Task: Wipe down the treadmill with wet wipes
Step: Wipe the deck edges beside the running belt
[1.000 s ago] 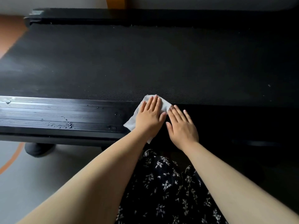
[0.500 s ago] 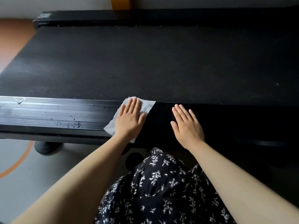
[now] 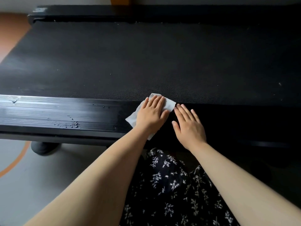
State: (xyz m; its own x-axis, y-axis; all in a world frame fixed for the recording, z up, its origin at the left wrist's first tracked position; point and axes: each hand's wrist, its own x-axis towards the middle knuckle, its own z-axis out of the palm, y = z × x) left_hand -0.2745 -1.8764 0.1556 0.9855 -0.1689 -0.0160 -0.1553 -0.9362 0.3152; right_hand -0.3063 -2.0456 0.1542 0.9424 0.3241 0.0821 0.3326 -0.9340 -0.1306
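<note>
Black treadmill (image 3: 146, 59) with a textured belt lies with its long axis left to right across the view, its glossy ribbed side rail (image 3: 57, 113) nearest the person. On that rail, at the belt's edge, the left hand (image 3: 151, 115) presses a white wet wipe (image 3: 169, 104) flat with straight fingers. The right hand (image 3: 189, 126) rests flat and holds nothing, just beside the wipe. Water droplets (image 3: 71, 124) dot the rail farther left.

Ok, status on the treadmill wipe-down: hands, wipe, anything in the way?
Left hand flat, pressing wet wipe on treadmill side rail. Right hand flat on rail beside it, holding nothing. Droplets on rail to the left; no obstacle visible.
</note>
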